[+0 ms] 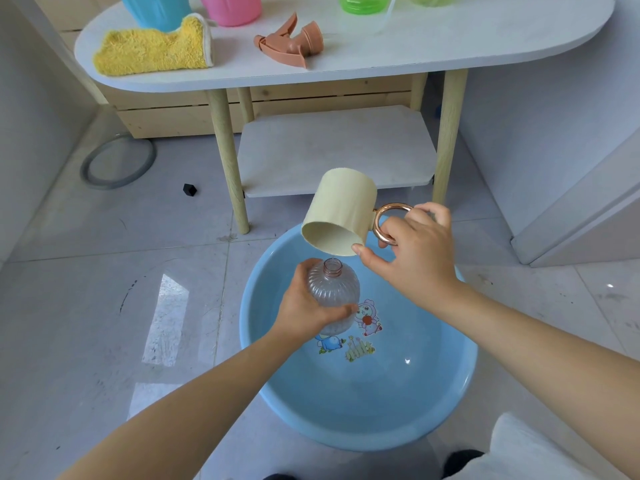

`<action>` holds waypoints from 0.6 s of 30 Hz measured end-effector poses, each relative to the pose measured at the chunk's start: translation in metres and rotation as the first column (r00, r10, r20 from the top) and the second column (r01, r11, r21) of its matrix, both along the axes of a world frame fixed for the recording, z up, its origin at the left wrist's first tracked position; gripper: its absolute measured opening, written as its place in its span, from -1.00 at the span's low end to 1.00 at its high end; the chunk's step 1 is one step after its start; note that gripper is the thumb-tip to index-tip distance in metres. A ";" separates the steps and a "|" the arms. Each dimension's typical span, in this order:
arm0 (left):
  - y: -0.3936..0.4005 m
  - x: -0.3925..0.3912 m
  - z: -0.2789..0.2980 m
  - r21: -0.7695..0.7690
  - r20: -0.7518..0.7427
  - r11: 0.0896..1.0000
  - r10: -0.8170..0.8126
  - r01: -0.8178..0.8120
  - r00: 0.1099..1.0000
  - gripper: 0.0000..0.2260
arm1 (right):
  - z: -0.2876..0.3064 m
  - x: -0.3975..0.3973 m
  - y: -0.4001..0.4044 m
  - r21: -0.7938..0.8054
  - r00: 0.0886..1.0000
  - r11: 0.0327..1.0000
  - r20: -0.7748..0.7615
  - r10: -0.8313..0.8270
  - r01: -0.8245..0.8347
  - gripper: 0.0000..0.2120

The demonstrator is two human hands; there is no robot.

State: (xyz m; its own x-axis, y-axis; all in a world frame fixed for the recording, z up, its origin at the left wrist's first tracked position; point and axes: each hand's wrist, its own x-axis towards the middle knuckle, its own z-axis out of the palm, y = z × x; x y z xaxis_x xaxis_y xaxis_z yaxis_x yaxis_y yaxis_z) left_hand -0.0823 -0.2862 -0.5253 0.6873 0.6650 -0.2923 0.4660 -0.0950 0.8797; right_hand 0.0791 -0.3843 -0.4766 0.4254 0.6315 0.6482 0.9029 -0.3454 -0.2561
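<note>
Clear bottle (333, 299) gripped by left hand (304, 306), right hand (412, 254) tipping cream cup (341, 213) above it

A basin (450, 393) sits on the floor in front of a bench (415, 53). Over the basin, a bottle (334, 296) is held upright, a tilted cup (341, 211) just above its mouth. A cloth (156, 48) lies left of a spray head (291, 41) on the bench.

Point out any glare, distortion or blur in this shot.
Head view: bright glare on the floor tiles left of the blue basin; the wide-angle lens bows the edge of the white table; the cup and bottle look sharp.
</note>
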 end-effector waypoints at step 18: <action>0.007 -0.011 -0.007 0.006 -0.041 1.000 0.003 -0.003 0.999 -0.17 | -0.067 0.018 -0.015 -0.894 0.981 0.413 0.193 0.008 0.172 -0.86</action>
State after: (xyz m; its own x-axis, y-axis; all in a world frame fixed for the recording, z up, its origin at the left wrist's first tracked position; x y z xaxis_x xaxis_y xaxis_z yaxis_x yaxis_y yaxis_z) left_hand -0.0929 -0.2797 -0.5327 0.6728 0.6689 -0.3160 0.5021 -0.0992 0.8591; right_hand 0.0970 -0.3994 -0.5432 0.4696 0.8548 -0.2208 0.8487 -0.3682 0.3797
